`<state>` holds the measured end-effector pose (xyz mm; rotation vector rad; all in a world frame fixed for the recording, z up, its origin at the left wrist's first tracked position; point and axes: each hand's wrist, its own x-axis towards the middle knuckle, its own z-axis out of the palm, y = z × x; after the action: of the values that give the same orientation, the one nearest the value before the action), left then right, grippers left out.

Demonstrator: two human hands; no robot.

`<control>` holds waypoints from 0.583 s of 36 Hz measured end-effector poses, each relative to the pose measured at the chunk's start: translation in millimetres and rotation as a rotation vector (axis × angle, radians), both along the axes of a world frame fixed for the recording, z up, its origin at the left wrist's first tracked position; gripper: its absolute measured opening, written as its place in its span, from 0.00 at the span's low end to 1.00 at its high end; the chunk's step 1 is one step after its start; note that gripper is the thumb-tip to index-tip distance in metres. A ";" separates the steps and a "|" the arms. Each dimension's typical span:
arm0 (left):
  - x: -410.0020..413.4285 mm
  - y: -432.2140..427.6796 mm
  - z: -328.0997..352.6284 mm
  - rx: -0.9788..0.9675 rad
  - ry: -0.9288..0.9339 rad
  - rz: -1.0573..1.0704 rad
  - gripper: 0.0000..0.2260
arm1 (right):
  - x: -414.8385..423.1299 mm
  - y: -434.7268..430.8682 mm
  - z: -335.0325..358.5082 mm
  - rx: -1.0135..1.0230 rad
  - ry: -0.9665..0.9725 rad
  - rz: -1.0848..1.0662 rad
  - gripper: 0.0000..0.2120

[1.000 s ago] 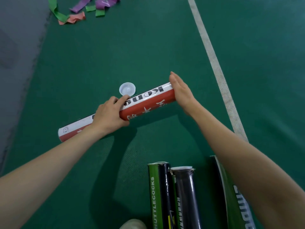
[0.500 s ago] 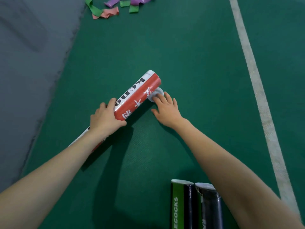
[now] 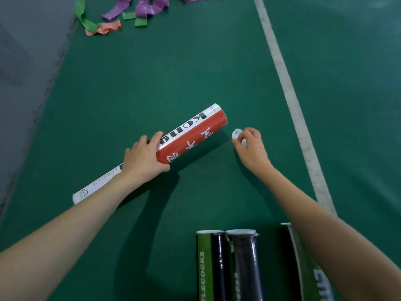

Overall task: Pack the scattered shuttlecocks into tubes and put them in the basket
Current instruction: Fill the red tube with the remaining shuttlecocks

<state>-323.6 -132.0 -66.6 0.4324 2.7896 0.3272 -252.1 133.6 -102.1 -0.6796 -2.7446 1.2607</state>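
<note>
Your red-and-white tube (image 3: pixel 191 135) lies slantwise over the green floor (image 3: pixel 173 61), long axis running from lower left to upper right. The red end points up and right, toward the white line (image 3: pixel 288 92); the white end points back toward your left elbow. Whether it rests on the floor or is lifted off it, can't tell.

Your left hand (image 3: pixel 144 159) is wrapped over the tube's middle, thumb on the near side, fingers curled across the top, forearm laid along the tube and covering part of its white half. Your right hand (image 3: pixel 251 146) sits just right of the red end, apart from it, fingertips pinching a small white cap (image 3: pixel 237 134) low at the floor (most of the cap is hidden under the fingers).

Tube's far mouth faces away; contents not visible.

Three more tubes (image 3: pixel 230 266) lie side by side at the bottom edge, cut off by the frame, the rightmost partly behind your right forearm. Coloured strips (image 3: pixel 121 16) lie scattered at top left.
</note>
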 end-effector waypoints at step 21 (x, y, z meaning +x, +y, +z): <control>114.2 167.5 32.2 0.406 0.235 -0.648 0.35 | 220.5 135.7 114.9 -0.292 0.367 -0.454 0.05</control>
<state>-209.4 35.5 -34.5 1.4995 2.5888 0.7153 -31.6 269.3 12.8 -0.9170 -1.9919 1.4974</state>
